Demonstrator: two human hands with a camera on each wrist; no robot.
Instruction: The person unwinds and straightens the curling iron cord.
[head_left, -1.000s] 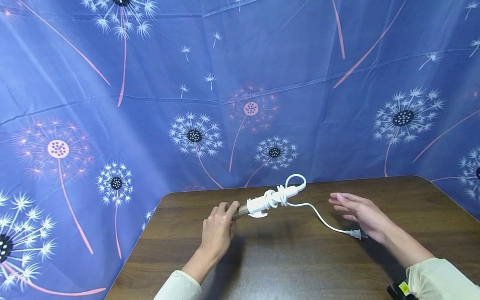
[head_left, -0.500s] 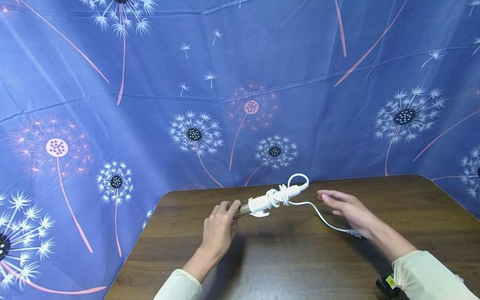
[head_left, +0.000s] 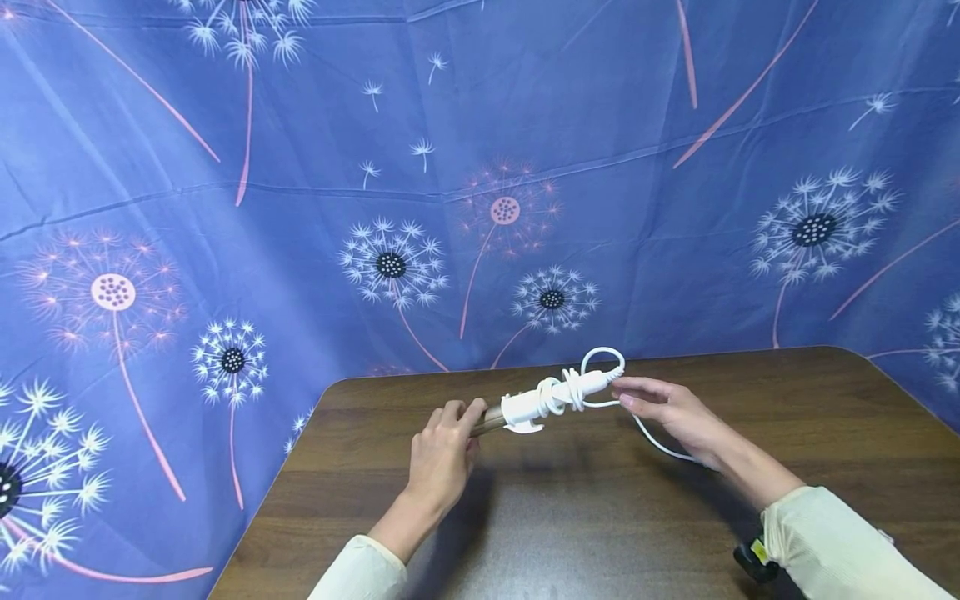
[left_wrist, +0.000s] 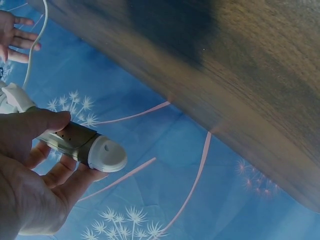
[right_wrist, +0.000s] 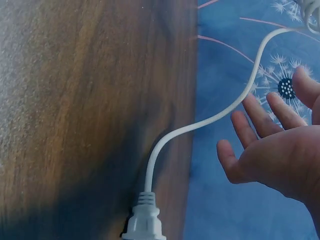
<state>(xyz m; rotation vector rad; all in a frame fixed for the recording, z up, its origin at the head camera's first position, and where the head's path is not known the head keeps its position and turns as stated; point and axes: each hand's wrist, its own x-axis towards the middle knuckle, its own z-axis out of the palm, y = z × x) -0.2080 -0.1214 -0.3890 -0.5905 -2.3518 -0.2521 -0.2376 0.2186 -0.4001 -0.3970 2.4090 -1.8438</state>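
My left hand [head_left: 438, 462] grips the brownish metal barrel of a curling iron [head_left: 525, 407], raised above the table. Its white handle points right, with a white power cord wound round it. In the left wrist view the thumb and fingers clasp the barrel [left_wrist: 75, 141] near its white end cap [left_wrist: 107, 154]. At the handle's cord end is my right hand [head_left: 682, 421]; whether its fingertips touch is hard to tell. The right wrist view shows those fingers spread, beside the loose cord [right_wrist: 220, 117] that runs down to its plug [right_wrist: 145, 222] over the table.
A brown wood-grain table [head_left: 570, 533] with rounded back corners lies beneath both hands. Behind it hangs a blue cloth [head_left: 645, 250] printed with dandelions. A black device [head_left: 756, 560] with a yellow label sits at the right wrist.
My right hand has moved left, up to the cord end of the curling iron, and now covers part of the loose cord. The left hand and the iron have shifted only slightly right.
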